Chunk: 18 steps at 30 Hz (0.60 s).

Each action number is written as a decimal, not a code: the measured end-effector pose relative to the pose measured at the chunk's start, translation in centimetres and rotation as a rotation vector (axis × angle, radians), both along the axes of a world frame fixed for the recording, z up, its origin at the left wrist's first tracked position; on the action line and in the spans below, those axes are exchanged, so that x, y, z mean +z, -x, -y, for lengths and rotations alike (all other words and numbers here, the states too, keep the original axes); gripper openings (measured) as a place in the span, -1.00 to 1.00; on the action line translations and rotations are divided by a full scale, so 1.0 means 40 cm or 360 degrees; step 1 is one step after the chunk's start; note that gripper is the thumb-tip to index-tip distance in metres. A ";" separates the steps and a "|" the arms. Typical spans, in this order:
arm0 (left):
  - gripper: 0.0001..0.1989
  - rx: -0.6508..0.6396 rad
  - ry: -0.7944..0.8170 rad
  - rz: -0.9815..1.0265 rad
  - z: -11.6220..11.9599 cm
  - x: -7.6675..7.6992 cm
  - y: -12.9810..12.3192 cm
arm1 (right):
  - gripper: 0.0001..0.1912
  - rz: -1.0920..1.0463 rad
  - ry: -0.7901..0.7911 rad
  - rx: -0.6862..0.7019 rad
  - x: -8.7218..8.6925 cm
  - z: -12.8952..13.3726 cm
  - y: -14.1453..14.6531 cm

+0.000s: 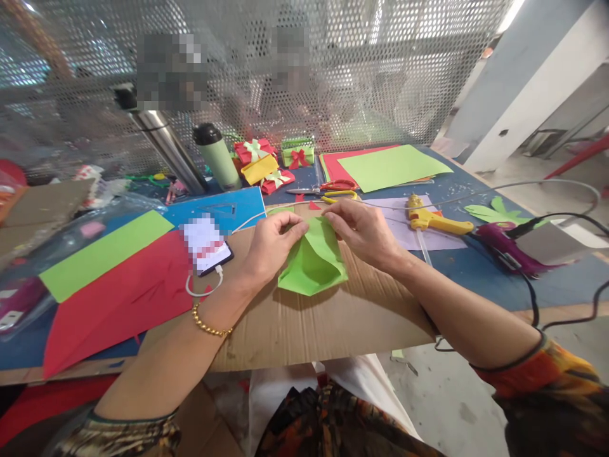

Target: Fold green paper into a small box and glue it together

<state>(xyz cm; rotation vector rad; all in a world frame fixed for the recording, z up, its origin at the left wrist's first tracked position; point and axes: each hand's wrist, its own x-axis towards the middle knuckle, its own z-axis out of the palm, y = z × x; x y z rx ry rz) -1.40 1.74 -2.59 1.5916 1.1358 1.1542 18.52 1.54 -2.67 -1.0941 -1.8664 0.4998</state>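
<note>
A folded green paper pouch (314,263) rests on the brown cardboard (266,330) in front of me, its near end gaping. My left hand (273,244) pinches its upper left edge between thumb and fingers. On the opposite side, my right hand (364,231) has its fingers closed on the upper right corner. Just beyond the hands lie scissors with yellow handles (340,197) and a pair with red handles (335,185). Small red paper scraps (314,205) are near them.
A yellow glue gun (440,222) lies on lilac paper at right, its cable looping behind. Left are a phone (207,247), red sheet (124,298) and green sheet (107,254). Bottles (219,158), bow-trimmed paper boxes (299,155) and stacked paper (394,166) stand or lie at the back.
</note>
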 end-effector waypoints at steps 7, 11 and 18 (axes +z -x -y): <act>-0.74 -0.0102 -0.0081 -0.0069 0.002 0.004 -0.001 | -0.74 -0.0260 0.0234 0.0083 -0.012 -0.015 0.004; -0.74 -0.0197 0.0014 -0.0032 0.006 0.009 -0.003 | -0.79 -0.0283 0.0129 0.0035 -0.011 -0.008 0.010; -0.84 -0.0183 -0.0006 -0.0035 0.017 0.019 -0.011 | -0.81 -0.0253 0.0122 0.0025 -0.009 0.001 0.014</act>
